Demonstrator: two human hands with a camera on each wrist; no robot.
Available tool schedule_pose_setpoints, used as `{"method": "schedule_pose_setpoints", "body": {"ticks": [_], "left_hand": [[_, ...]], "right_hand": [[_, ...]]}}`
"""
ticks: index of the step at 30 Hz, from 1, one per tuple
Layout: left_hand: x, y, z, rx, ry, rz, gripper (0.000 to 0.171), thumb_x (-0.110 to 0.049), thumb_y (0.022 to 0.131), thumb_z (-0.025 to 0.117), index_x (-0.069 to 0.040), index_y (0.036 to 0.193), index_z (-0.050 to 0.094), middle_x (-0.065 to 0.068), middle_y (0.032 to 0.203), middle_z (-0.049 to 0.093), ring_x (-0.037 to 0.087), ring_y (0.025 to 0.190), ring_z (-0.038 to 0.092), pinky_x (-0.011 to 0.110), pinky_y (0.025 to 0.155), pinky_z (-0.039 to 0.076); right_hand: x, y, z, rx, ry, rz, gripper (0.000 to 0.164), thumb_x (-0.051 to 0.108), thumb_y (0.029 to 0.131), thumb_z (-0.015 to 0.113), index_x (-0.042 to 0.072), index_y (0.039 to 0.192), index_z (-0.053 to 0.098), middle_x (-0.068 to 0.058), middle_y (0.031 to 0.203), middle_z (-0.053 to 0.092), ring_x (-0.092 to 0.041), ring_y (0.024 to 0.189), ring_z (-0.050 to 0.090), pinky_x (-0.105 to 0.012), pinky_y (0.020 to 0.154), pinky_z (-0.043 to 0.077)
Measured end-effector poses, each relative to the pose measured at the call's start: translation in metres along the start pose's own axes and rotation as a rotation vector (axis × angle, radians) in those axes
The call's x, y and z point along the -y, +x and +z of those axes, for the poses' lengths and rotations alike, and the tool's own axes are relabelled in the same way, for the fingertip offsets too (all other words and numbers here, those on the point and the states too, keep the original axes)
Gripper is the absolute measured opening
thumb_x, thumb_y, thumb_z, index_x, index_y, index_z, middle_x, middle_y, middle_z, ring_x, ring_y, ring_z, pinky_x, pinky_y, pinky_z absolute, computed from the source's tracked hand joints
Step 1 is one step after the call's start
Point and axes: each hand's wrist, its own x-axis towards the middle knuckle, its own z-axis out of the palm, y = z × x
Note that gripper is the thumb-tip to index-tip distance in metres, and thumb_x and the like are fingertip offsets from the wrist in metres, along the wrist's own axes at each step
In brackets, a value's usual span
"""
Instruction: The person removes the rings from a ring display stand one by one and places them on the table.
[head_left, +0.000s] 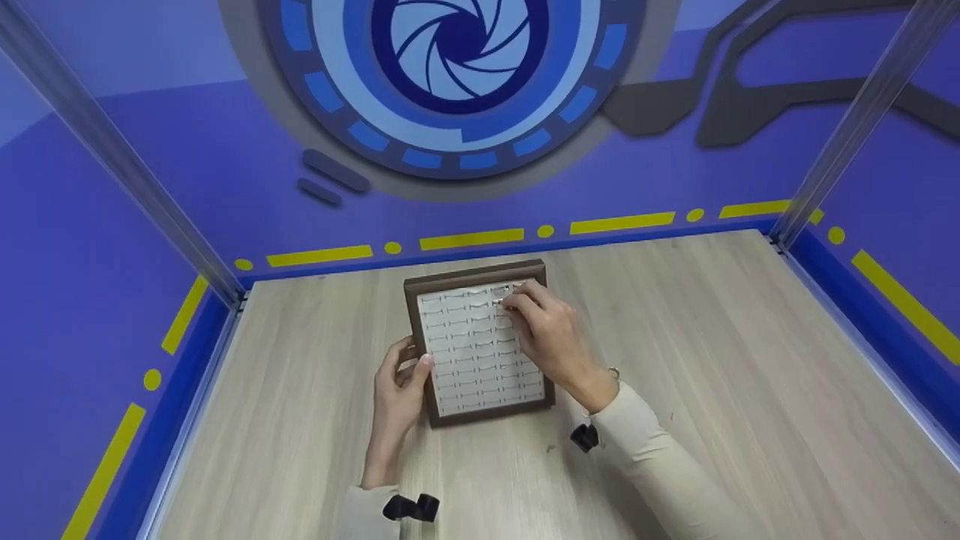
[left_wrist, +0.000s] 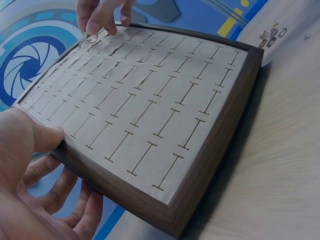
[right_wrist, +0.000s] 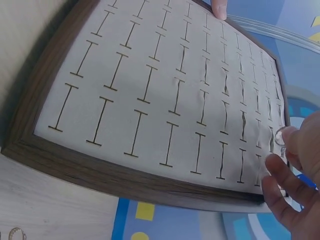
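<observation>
A ring display tray with a brown wood-look frame (head_left: 474,276) and a white slotted pad (head_left: 487,375) stands in the middle of the table. My left hand (head_left: 397,386) grips its left side, thumb on the frame's edge and fingers beneath, as the left wrist view shows. At the pad's upper right, my right hand (head_left: 551,330) pinches a small ring (left_wrist: 91,38) between thumb and finger, right at the slots. In the right wrist view the ring (right_wrist: 280,137) is partly covered by the fingertips. Whether it sits in a slot I cannot tell.
Several loose rings (left_wrist: 272,35) lie on the tabletop beyond the tray's edge in the left wrist view. One ring (right_wrist: 17,233) shows at the right wrist view's lower corner. Blue printed walls (head_left: 187,165) enclose the wooden table (head_left: 300,420) at the back and sides.
</observation>
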Motion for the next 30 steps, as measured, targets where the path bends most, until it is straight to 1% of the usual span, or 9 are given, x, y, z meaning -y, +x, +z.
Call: {"method": "schedule_pose_setpoints", "body": {"ticks": [7,11,14,19,24,30], "left_hand": [[-0.001,-0.001,0.0,-0.002,-0.008,0.012,0.042,-0.014,0.107,0.065,-0.01,0.149,0.057,0.017,0.136,0.064,0.03,0.114,0.07,0.04,0.099,0.057],[-0.001,-0.002,0.0,-0.005,0.003,0.007,0.042,-0.014,0.108,0.064,-0.011,0.149,0.057,0.017,0.137,0.064,0.03,0.115,0.07,0.043,0.101,0.057],[0.0,-0.001,0.0,-0.01,0.008,0.008,0.042,-0.014,0.107,0.065,-0.011,0.149,0.058,0.017,0.136,0.065,0.032,0.115,0.07,0.047,0.103,0.056],[0.0,-0.002,0.0,-0.018,0.015,0.022,0.043,-0.013,0.107,0.065,-0.01,0.149,0.058,0.018,0.135,0.065,0.034,0.116,0.069,0.047,0.104,0.055],[0.0,-0.004,0.0,-0.019,0.008,0.012,0.043,-0.012,0.107,0.064,-0.011,0.15,0.057,0.017,0.135,0.064,0.032,0.116,0.069,0.043,0.102,0.055],[0.001,-0.003,0.0,-0.013,0.006,0.012,0.043,-0.013,0.108,0.064,-0.011,0.15,0.057,0.017,0.136,0.064,0.032,0.116,0.069,0.044,0.103,0.055]], "right_hand": [[0.002,0.0,-0.009,-0.013,0.019,-0.039,0.012,0.0,0.093,0.081,0.006,0.101,0.074,-0.004,0.096,0.067,-0.018,0.081,0.069,-0.031,0.068,0.06],[0.001,-0.001,-0.014,-0.008,0.037,-0.049,0.013,-0.001,0.092,0.082,0.006,0.1,0.075,-0.003,0.095,0.067,-0.017,0.079,0.068,-0.031,0.067,0.059],[0.0,-0.003,-0.018,0.004,0.057,-0.041,0.013,-0.002,0.091,0.082,0.005,0.099,0.075,-0.003,0.095,0.067,-0.016,0.08,0.068,-0.03,0.068,0.059],[-0.003,-0.012,-0.023,0.033,0.072,-0.022,0.013,-0.003,0.091,0.082,0.006,0.099,0.076,-0.003,0.096,0.069,-0.016,0.084,0.07,-0.029,0.073,0.061],[-0.005,-0.024,-0.028,0.07,0.087,-0.006,0.014,-0.002,0.09,0.083,0.006,0.099,0.076,-0.003,0.095,0.069,-0.015,0.083,0.07,-0.026,0.072,0.06],[-0.009,-0.039,-0.033,0.118,0.096,0.026,0.016,-0.004,0.087,0.086,0.007,0.096,0.078,-0.002,0.093,0.071,-0.014,0.082,0.071,-0.026,0.072,0.061]]}}
